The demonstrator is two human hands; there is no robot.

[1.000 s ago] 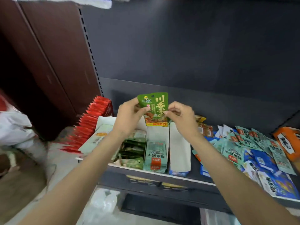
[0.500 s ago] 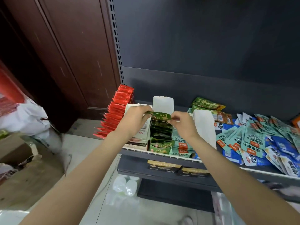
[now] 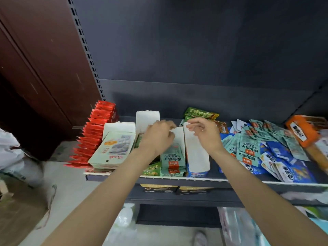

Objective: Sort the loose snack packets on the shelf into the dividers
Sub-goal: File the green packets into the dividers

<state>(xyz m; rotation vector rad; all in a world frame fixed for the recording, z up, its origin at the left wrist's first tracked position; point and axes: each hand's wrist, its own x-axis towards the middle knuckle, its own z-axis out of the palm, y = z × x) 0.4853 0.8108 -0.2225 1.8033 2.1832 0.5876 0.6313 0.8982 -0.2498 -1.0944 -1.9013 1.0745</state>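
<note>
My left hand (image 3: 158, 137) reaches down into the slot of green packets (image 3: 152, 170) between white card dividers (image 3: 147, 118), fingers bent; the green packet it carried is hidden under it. My right hand (image 3: 204, 132) hovers with relaxed fingers and holds nothing, just above the long white divider (image 3: 195, 151). A row of teal packets (image 3: 173, 160) stands between the two hands. Loose teal and blue packets (image 3: 248, 148) lie heaped to the right on the shelf (image 3: 195, 179). A few loose green packets (image 3: 200, 113) lie at the back.
Red packets (image 3: 95, 128) stand in a row at the shelf's left end, beside a stack of pale packets (image 3: 113, 148). An orange packet (image 3: 301, 130) lies at the far right. A dark back panel rises behind. Bags and a box sit on the floor at left.
Both hands lowered the green packet from in front of me into the green row. My right hand has let go and lifted to the right; my left hand stays down in the slot.
</note>
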